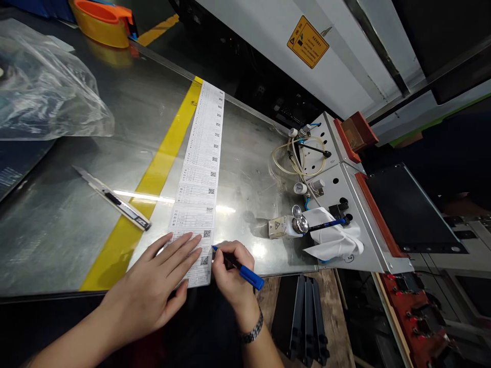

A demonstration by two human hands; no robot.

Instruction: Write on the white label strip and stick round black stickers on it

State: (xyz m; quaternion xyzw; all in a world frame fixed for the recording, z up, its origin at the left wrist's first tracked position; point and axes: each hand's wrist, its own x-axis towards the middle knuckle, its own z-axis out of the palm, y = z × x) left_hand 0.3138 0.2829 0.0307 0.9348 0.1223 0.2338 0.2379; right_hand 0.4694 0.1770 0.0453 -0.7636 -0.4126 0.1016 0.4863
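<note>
The fingers of the right hand point(230, 268) close around a blue pen point(240, 268), its tip at the edge of the label strip point(201, 176). The left hand point(153, 291) lies flat with fingers spread, pressing the strip's near end on the metal surface point(57, 230); a utility knife point(113, 198) lies nearby.

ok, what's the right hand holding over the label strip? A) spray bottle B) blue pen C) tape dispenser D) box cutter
B: the right hand grips a blue pen with its tip at the edge of the label strip, while the left hand lies flat on the strip's near end; the box cutter lies untouched on the yellow stripe.
</note>
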